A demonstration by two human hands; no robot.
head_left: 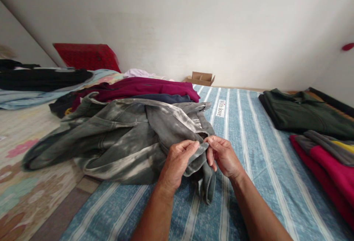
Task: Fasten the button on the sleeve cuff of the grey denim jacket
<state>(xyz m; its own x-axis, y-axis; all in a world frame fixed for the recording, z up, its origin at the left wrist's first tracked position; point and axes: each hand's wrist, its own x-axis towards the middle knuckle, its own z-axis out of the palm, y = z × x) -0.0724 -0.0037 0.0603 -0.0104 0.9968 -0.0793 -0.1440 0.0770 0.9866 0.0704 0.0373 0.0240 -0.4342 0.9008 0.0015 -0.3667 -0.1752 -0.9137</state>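
Observation:
A grey denim garment (132, 130) with pale, faded streaks lies crumpled across the middle of the bed. Whether it is a jacket or trousers I cannot tell. My left hand (177, 160) pinches its near right edge between thumb and fingers. Close beside it, my right hand (222, 156) grips the same edge with curled fingers. Between the two hands the cloth is lifted a little, and a strip of it hangs down below them. The fingertips partly hide what they hold.
Behind the garment lies maroon clothing (155, 86) over dark blue cloth. Black clothes (41, 80) are at the left. Folded dark green clothing (309, 110) and a pink-grey pile (329, 160) sit right on the striped blue sheet (249, 182). A cardboard box (203, 79) stands by the wall.

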